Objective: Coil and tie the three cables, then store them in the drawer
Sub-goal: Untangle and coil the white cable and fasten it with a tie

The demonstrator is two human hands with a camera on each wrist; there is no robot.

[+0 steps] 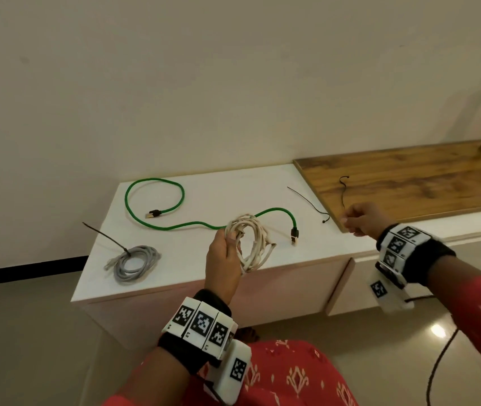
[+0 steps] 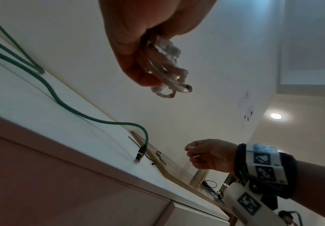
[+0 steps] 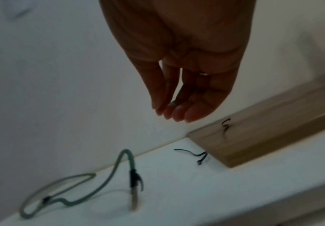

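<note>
Held above the worktop's (image 1: pixel 174 276) front edge, the white cable (image 1: pixel 251 241) is a loose coil gripped by the left hand (image 1: pixel 223 259), its loops standing roughly upright. Behind it the green cable (image 1: pixel 157 224) sprawls uncoiled, running left to right. At far left lies the grey cable (image 1: pixel 135 262), coiled and tied flat. Right hand (image 1: pixel 362 219) hovers loosely curled over a black tie (image 1: pixel 343 191) on the wooden board (image 1: pixel 423 183), holding nothing; another tie (image 1: pixel 309 203) lies beside it.

A green cable (image 1: pixel 174 224) is snaking across the middle of the white table (image 1: pixel 330 253), blocking passage there. The coiled grey cable (image 1: pixel 135 262) is occupying the left front; bare room is lying along the right front edge.
</note>
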